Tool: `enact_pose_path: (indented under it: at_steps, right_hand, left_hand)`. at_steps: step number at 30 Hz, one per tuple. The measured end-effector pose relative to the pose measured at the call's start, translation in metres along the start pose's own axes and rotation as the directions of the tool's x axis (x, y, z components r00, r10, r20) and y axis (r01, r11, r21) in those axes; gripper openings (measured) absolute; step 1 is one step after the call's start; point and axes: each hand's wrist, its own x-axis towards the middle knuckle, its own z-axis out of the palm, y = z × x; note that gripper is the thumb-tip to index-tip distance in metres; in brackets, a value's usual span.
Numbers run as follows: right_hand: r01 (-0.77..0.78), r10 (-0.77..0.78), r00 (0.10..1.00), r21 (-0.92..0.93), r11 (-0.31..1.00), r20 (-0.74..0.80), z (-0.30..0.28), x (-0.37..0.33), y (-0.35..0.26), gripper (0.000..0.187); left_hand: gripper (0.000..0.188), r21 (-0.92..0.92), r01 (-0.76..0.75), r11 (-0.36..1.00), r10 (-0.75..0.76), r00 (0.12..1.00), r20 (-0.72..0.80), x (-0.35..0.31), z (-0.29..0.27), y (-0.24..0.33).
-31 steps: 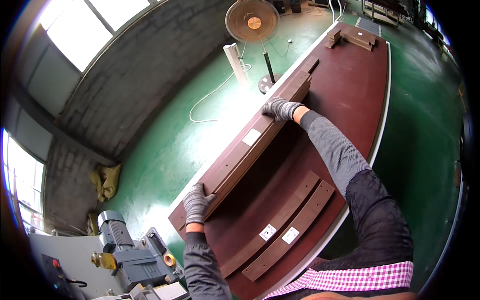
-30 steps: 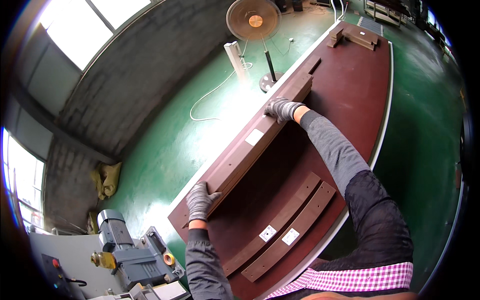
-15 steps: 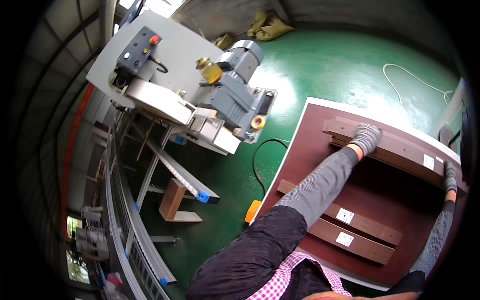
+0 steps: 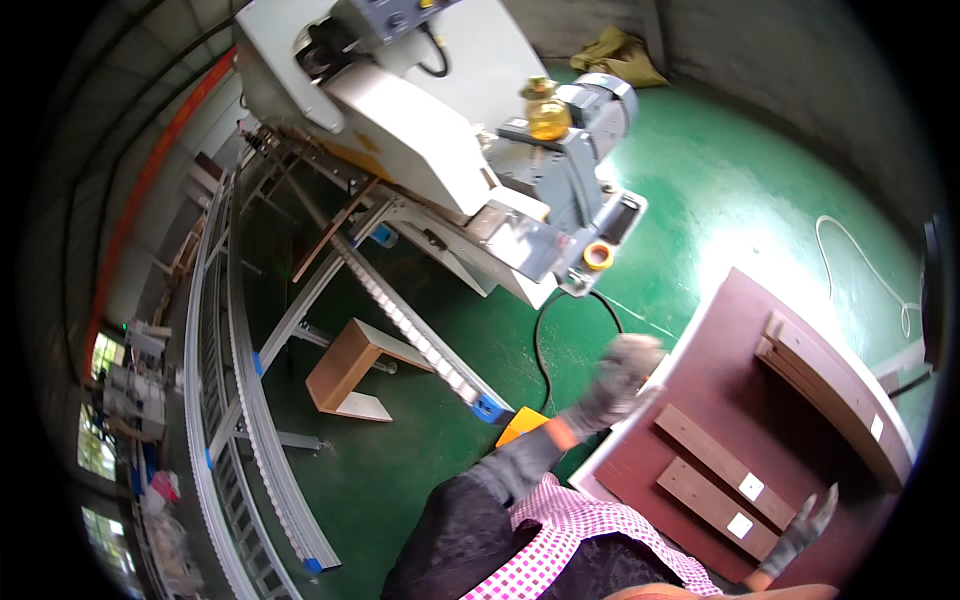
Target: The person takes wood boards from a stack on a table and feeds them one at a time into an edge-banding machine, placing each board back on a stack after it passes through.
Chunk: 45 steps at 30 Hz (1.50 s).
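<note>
My left hand [image 4: 622, 380], in a grey glove and smeared by motion, is over the left edge of a dark red tabletop [image 4: 715, 345] with a white rim. Two narrow brown boards [image 4: 708, 440] with white labels lie side by side on the near part of that top. By their right ends is my gloved right hand [image 4: 803, 532], its fingers stretched out and apart, holding nothing. Farther back, a stack of brown boards [image 4: 835, 395] rests along the far right edge, touched by neither hand.
A grey machine with a motor [image 4: 600, 105] and an amber jar [image 4: 546, 112] stands at the upper middle. Roller rails [image 4: 410, 320] extend from it, with a brown angled panel [image 4: 345, 365] below. A black cable [image 4: 542, 350] and an orange box [image 4: 520, 427] are on the green floor.
Both hands have come away from the stack at the back. The left has swung to the tabletop's left edge, and the right has drawn nearer. The view has shifted, too.
</note>
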Motion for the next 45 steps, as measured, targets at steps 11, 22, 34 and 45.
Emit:
enact_pose_path:
  at_steps: [11, 22, 34, 45]
  right_hand:
    - [0.554, -0.587, 0.808, 0.272, 0.787, 0.050, 0.105, -0.015, -0.347, 0.028]
    - [0.616, -0.682, 0.716, 0.323, 0.719, 0.153, 0.087, -0.063, -0.459, 0.015]
    - [0.582, -0.694, 0.655, 0.387, 0.715, 0.298, 0.070, -0.081, -0.496, 0.017]
    - [0.742, -0.870, 0.403, 0.456, 0.492, 0.283, 0.071, -0.100, -0.489, 0.068]
  left_hand:
    - [0.086, 0.684, 0.695, 0.223, -0.482, 0.688, -0.542, -0.164, -0.399, -0.239]
    - [0.108, 0.687, 0.700, -0.197, -0.853, 0.223, -0.472, -0.169, -0.514, -0.376]
    - [0.073, 0.565, 0.825, 0.018, -0.975, 0.140, -0.173, -0.187, -0.449, -0.202]
    - [0.069, 0.684, 0.331, 0.650, -0.674, 0.667, 0.318, -0.136, -0.333, -0.045]
